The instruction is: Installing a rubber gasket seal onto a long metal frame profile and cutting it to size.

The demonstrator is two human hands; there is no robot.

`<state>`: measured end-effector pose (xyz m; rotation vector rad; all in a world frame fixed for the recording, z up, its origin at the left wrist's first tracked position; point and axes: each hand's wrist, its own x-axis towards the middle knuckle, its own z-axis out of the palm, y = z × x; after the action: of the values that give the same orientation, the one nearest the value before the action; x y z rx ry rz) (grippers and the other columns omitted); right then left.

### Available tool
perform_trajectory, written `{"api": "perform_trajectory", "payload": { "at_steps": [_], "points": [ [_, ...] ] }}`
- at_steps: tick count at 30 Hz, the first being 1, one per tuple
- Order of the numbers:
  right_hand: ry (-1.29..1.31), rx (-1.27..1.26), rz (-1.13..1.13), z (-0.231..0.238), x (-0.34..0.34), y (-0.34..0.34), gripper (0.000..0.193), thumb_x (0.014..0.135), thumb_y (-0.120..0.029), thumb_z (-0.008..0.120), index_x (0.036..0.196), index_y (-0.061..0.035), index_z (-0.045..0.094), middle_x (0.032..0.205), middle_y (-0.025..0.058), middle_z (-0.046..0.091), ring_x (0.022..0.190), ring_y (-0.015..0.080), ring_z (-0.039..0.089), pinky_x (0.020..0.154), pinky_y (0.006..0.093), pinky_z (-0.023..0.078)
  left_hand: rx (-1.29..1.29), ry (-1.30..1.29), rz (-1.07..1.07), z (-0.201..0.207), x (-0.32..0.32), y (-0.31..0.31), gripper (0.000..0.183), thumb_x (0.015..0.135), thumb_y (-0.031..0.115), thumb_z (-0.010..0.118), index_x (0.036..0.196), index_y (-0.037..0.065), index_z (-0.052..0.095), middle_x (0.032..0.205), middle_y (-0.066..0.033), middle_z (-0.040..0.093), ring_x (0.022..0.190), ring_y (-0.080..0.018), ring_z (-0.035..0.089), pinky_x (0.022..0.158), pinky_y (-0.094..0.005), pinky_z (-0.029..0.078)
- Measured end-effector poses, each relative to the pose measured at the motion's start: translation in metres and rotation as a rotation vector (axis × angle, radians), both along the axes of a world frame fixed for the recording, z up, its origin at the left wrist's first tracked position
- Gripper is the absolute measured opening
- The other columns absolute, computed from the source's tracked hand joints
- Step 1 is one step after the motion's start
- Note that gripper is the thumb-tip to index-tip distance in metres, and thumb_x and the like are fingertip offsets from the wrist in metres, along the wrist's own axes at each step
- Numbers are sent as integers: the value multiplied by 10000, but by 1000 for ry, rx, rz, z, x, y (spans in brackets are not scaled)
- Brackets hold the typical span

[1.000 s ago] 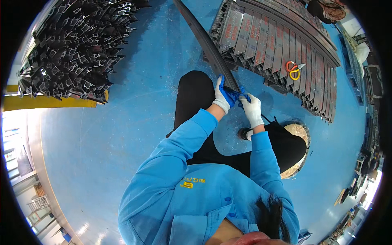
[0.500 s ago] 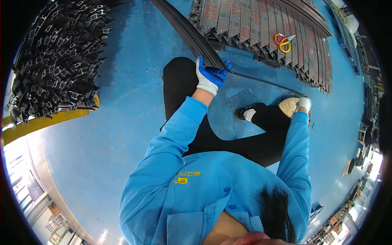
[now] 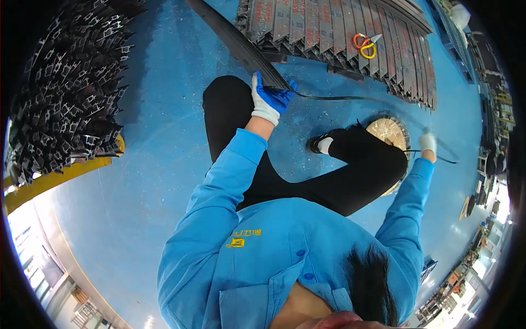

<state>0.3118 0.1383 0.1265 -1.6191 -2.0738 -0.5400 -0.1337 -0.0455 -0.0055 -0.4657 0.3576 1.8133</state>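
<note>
Blue shirt (image 3: 276, 268) and black trousers (image 3: 329, 189) were worn.
Shirt bore yellow chest markings (image 3: 237, 243) and blue buttons (image 3: 301, 253); left glove (image 3: 266, 109) was white and blue, sock (image 3: 325, 145) white.

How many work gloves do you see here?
2: one glove on the left hand, holding the long dark profile; one on the right hand, beside the round tan pad. No others show clearly.

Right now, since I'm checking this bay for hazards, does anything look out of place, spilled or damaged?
The scissors lie loose on the stacked dark profiles; that looks odd, as they are a sharp tool left on stock. The blue floor is speckled with pale bits, perhaps debris. I see no clear damage.
</note>
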Motion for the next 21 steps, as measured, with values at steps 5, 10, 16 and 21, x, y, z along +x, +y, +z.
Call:
{"api": "perform_trajectory", "payload": {
  "at_steps": [5, 10, 16, 21],
  "points": [
    [377, -765, 298, -109, -127, -41, 340, 850, -196, 546, 1150, -46, 605, 1109, 123, 648, 932, 311, 628, 799, 356, 496, -136, 4, -40, -21, 8, 3, 396, 819, 529, 538, 963, 165, 597, 860, -50, 622, 774, -288, 593, 789, -506, 482],
    [559, -964, 675, -186, -253, -113, 313, 902, -258, 527, 1052, 1, 615, 948, 127, 673, 840, 305, 624, 742, 358, 492, -16, 4, -13, -21, 9, 0, 425, 822, 547, 525, 1004, 166, 577, 891, -69, 591, 761, -281, 579, 749, -503, 483],
    [709, -1389, 563, -118, -290, -155, 311, 912, -225, 514, 1004, 55, 615, 782, 81, 645, 664, 177, 571, 625, 273, 469, -24, 18, 72, -35, -1, -20, 483, 817, 588, 495, 1017, 155, 577, 894, -83, 595, 765, -276, 582, 717, -474, 492],
    [737, -1492, 458, -105, -303, -177, 297, 889, -218, 539, 979, 51, 629, 710, 64, 612, 581, 137, 527, 561, 241, 443, -24, -32, 34, -47, 0, -35, 531, 805, 621, 482, 1024, 146, 579, 901, -88, 600, 775, -273, 587, 713, -465, 492]
  ]
}}
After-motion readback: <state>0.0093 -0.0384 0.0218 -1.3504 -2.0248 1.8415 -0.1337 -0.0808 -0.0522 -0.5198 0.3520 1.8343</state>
